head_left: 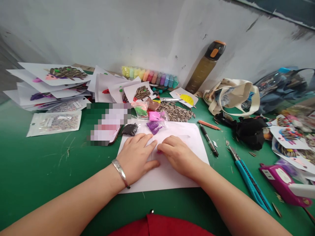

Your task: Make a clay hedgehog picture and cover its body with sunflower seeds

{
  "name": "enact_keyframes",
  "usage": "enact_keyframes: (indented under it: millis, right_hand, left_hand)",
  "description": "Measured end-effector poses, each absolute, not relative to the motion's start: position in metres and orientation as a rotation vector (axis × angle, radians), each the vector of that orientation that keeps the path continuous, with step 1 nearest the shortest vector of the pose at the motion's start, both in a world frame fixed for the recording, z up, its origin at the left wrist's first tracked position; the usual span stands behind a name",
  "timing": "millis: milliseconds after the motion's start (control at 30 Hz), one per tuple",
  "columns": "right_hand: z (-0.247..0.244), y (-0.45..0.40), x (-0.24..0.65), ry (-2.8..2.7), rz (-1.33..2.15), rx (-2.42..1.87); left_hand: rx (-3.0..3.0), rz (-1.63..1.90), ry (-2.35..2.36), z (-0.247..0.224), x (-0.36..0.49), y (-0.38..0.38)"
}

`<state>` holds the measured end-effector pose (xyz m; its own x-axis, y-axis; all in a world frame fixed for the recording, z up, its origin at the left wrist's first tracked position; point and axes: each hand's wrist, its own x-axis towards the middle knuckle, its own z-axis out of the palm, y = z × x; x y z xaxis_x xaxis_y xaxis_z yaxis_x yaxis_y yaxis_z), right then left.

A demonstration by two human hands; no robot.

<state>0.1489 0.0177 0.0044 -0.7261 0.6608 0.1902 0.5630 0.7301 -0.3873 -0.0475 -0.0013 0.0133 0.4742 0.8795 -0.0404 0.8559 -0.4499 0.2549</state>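
Note:
My left hand [135, 155] lies flat on a white sheet of paper [172, 178], fingers stretched and thumb apart. My right hand [179, 154] rests on the same sheet, fingers curled in a pinch. A small dark-pink piece of modelling clay [159, 152] shows under its fingertips, pressed against the paper; most of it is hidden. Just beyond the hands sit small bags of clay: black [130, 129], purple [154, 127], pink [156, 116] and green [141, 109]. Behind them is a pile of striped sunflower seeds [178, 112].
A phone [108, 126] and a stack of seed-hedgehog pictures [49, 82] are on the left. To the right lie a pen [209, 141], an orange pencil [209, 125], a blue utility knife [249, 178] and a magenta device [283, 183]. A bottle [204, 70] leans on the wall.

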Motion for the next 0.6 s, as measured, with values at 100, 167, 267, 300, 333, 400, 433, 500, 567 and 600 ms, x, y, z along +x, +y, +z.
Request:
enact_keyframes:
  millis: [100,167,267,300,333,400,433,500,567,600]
  right_hand:
    - [0.003,0.018,0.15,-2.608,0.458,-0.953]
    - [0.004,0.018,0.15,-2.618,0.46,-0.942]
    - [0.007,0.018,0.151,-2.59,0.485,-0.95]
    - [0.01,0.019,0.152,-2.559,0.512,-0.96]
    - [0.012,0.02,0.154,-2.515,0.543,-0.976]
    - [0.016,0.021,0.158,-2.388,0.603,-1.03]
    - [0.017,0.022,0.161,-2.318,0.63,-1.062]
    - [0.015,0.022,0.166,-2.205,0.694,-1.121]
    - [0.009,0.023,0.169,-2.147,0.778,-1.156]
    - [0.005,0.023,0.169,-2.133,0.818,-1.166]
  left_hand:
    - [2.483,0.135,1.491,0.014,-0.047,-0.001]
    - [2.48,0.129,1.493,0.014,-0.047,-0.001]
    - [2.478,0.123,1.495,0.014,-0.047,-0.001]
    - [2.48,0.122,1.495,0.014,-0.047,-0.001]
    - [2.484,0.123,1.495,0.014,-0.047,-0.001]
    - [2.499,0.128,1.489,0.015,-0.047,-0.002]
    - [2.511,0.135,1.477,0.015,-0.048,-0.003]
    - [2.544,0.173,1.442,0.016,-0.049,-0.005]
    - [2.591,0.237,1.392,0.016,-0.049,-0.007]
    - [2.619,0.272,1.368,0.015,-0.05,-0.009]
